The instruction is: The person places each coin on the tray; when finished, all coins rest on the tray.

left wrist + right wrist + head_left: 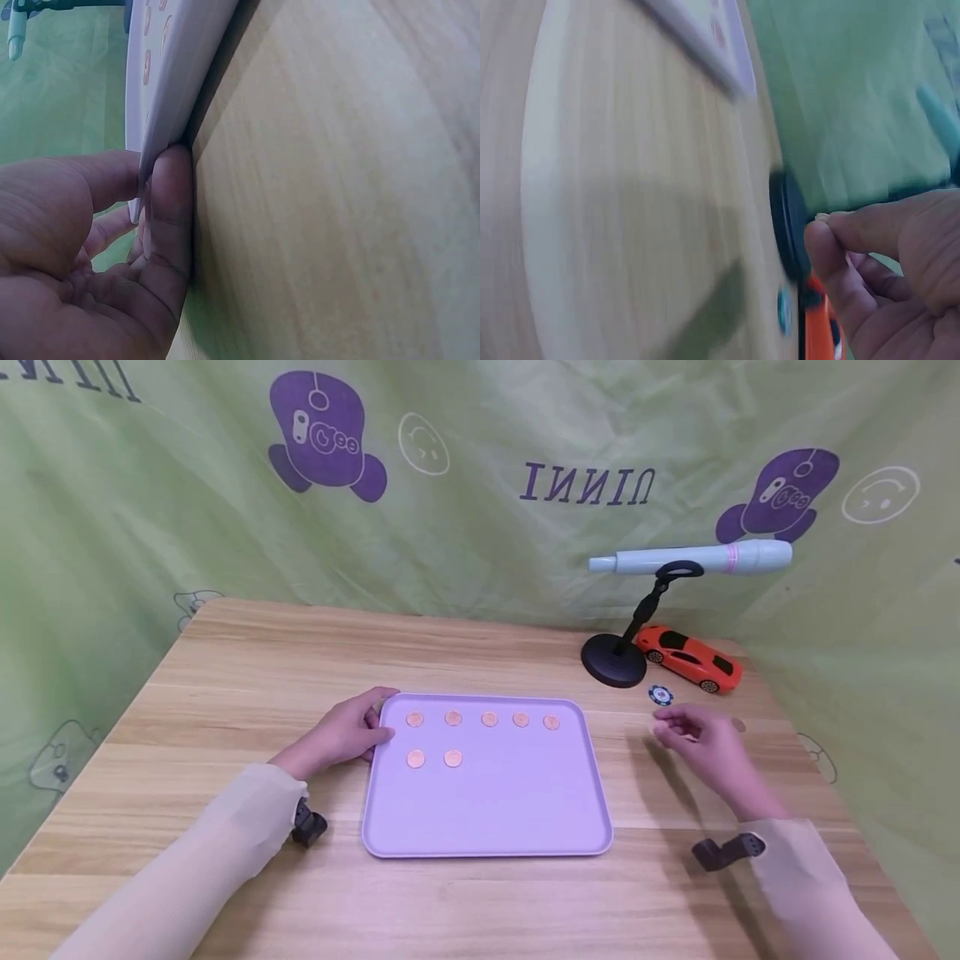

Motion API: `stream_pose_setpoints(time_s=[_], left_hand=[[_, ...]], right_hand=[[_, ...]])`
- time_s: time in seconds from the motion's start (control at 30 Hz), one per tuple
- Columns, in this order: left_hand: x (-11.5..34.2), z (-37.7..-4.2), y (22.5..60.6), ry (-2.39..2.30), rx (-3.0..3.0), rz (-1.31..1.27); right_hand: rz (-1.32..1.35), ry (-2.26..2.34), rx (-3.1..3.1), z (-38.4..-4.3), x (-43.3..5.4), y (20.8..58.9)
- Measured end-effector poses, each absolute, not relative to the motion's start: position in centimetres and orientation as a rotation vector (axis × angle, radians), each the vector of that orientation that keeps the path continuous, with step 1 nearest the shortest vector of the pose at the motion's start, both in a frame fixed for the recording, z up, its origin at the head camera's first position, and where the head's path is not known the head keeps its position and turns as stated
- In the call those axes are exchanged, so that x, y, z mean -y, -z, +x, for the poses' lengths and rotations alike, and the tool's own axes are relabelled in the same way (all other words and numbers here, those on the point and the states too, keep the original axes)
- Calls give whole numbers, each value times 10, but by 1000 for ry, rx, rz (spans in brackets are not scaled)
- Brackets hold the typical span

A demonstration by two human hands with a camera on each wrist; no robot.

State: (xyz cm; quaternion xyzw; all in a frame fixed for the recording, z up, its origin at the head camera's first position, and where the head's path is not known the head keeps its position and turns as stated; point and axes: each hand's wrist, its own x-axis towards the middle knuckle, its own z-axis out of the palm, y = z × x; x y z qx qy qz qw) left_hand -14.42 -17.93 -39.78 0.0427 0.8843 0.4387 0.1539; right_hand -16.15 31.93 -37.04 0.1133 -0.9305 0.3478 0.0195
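A lilac tray (491, 810) lies on the table with copper-coloured coins (453, 758) on it, several in a back row and two in a second row at the left. My left hand (348, 727) grips the tray's left edge, thumb above and fingers beneath; in the left wrist view the tray's rim (169, 112) sits between them. Right of the tray my right hand (697, 739) is raised over the table, thumb and index fingertips together. They pinch a small thin piece (822, 217); only a pale edge shows, so its kind is unclear. A poker chip (661, 695) lies just beyond that hand.
At the back right a light blue microphone (675, 560) rests on a black stand (613, 660). An orange toy car (690, 660) is beside the stand's base. A brownish round spot (738, 725) shows by the right hand. A green printed curtain (465, 543) hangs behind the table.
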Motion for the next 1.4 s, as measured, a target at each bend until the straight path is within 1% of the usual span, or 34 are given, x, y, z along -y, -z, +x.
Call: stream_pose_setpoints(time_s=[0.17,0.33,0.6,0.77,0.9,1.1,1.4], left_hand=[[180,-144,398,-1247,-2537,115],[178,-144,397,-1256,-2537,114],[179,-142,396,-1255,-2537,113],[180,-143,398,-1250,-2541,109],[181,-145,399,-1249,-2543,103],[180,-146,398,-1245,-2536,87],[179,-146,399,-1243,-2536,74]], right_hand=[[488,-1115,2951,-164,-279,370],[594,-1250,2965,-166,-243,372],[725,-1399,2996,-166,-196,379],[871,-1483,2980,-164,-169,383],[970,-1505,2979,-162,-154,387],[1006,-1488,3021,-162,-142,396],[1071,-1277,2999,-159,-136,393]])
